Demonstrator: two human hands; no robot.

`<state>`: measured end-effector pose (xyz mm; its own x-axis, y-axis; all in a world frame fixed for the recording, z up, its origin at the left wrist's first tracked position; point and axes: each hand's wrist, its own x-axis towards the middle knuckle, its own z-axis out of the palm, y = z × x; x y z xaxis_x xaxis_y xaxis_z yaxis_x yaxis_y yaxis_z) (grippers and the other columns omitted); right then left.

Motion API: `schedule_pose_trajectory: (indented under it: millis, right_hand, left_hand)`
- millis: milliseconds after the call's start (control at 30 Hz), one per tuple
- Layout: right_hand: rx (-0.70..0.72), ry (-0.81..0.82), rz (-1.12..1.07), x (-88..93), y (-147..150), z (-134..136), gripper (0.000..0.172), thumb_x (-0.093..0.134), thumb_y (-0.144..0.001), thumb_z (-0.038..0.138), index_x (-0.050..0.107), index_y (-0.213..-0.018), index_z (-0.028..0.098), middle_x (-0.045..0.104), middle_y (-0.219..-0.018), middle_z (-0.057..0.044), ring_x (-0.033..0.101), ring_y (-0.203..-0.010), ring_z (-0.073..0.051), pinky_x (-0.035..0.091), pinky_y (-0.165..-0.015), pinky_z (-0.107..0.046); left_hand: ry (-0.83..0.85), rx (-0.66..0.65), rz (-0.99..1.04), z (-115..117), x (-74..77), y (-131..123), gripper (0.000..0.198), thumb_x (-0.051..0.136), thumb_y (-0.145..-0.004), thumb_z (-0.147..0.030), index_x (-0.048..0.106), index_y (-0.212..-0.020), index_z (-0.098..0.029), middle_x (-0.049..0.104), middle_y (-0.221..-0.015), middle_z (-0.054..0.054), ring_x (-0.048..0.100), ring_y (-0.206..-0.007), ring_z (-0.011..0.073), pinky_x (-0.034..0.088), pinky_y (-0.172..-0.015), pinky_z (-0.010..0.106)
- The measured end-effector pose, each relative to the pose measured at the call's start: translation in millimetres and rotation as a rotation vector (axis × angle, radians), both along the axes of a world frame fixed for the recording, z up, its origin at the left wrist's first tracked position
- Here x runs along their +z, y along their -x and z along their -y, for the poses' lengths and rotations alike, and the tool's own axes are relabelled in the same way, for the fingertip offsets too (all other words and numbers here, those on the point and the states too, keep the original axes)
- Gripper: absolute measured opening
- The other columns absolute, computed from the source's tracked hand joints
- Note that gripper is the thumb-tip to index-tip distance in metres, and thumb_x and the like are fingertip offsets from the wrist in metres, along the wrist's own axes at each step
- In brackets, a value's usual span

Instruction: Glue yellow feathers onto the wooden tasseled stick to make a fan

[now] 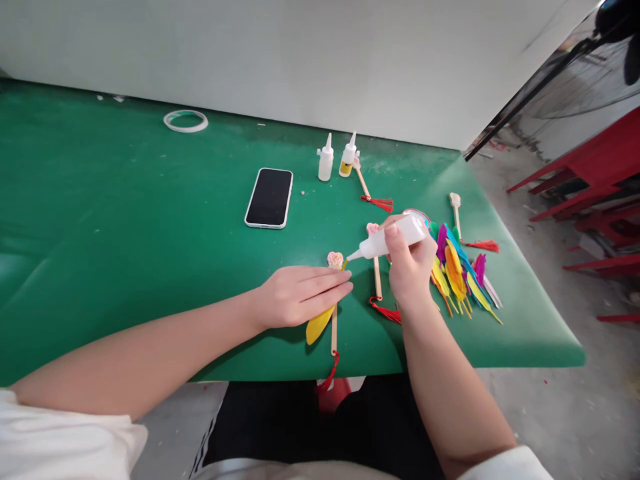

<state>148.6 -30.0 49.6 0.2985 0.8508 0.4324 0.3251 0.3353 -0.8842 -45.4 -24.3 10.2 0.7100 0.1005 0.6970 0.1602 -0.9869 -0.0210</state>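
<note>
Lower centre of frame: left hand (pixel 300 295) pinches a yellow feather (pixel 318 328), quill end up, near the head of a flower-topped stick (pixel 334 337); steady grip advisable, fingertips clear of the nozzle. Right of centre: white squeeze bottle (pixel 393 239) grasped in right hand (pixel 413 263), tip at quill, contact uncertain; light squeeze, small bead preferred. Right side: loose feathers (pixel 455 270), best kept dry.

The left hand (pixel 295 297) hides the middle of a yellow feather (pixel 318 328) and part of the wooden stick (pixel 334 333); its own thumb is out of sight. Whether the white bottle's (pixel 371 248) tip touches the quill is too small to tell. The right forearm (pixel 440 373) covers one red tassel's (pixel 389 312) end. The left edge crops the desk (pixel 100 233).
</note>
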Motion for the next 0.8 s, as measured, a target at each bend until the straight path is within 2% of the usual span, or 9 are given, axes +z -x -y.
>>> schedule_pose_trajectory:
  millis: [167,567,800]
  right_hand:
    - [-0.118,-0.040,-0.009,-0.3,0.6,-0.6,0.027,0.060,-0.073,0.046,0.055,-0.073,0.019,0.053,-0.063,0.002,0.052,-0.060,-0.011,0.044,-0.058,-0.026]
    - [0.039,-0.048,0.060,2.1,0.9,3.8,0.028,0.058,-0.075,0.047,0.056,-0.069,0.019,0.053,-0.062,0.002,0.050,-0.056,-0.010,0.045,-0.055,-0.026]
    - [-0.036,-0.037,0.020,-0.4,0.4,0.4,0.029,0.058,-0.074,0.047,0.056,-0.072,0.018,0.053,-0.063,0.002,0.050,-0.057,-0.010,0.046,-0.059,-0.027]
  left_hand:
    - [0.024,0.003,-0.010,-0.1,-0.7,0.3,0.032,0.053,-0.083,-0.010,0.055,-0.115,-0.013,0.061,-0.115,0.012,0.054,-0.111,0.0193,0.052,-0.091,0.029]
    - [0.069,-0.018,0.004,-0.5,-2.5,0.5,0.034,0.053,-0.083,-0.010,0.054,-0.117,-0.016,0.061,-0.116,0.011,0.055,-0.110,0.0196,0.052,-0.090,0.030]
    - [0.056,-0.027,0.003,-0.8,-1.9,0.4,0.036,0.056,-0.080,-0.007,0.054,-0.116,-0.011,0.060,-0.115,0.014,0.054,-0.111,0.0209,0.050,-0.092,0.030]
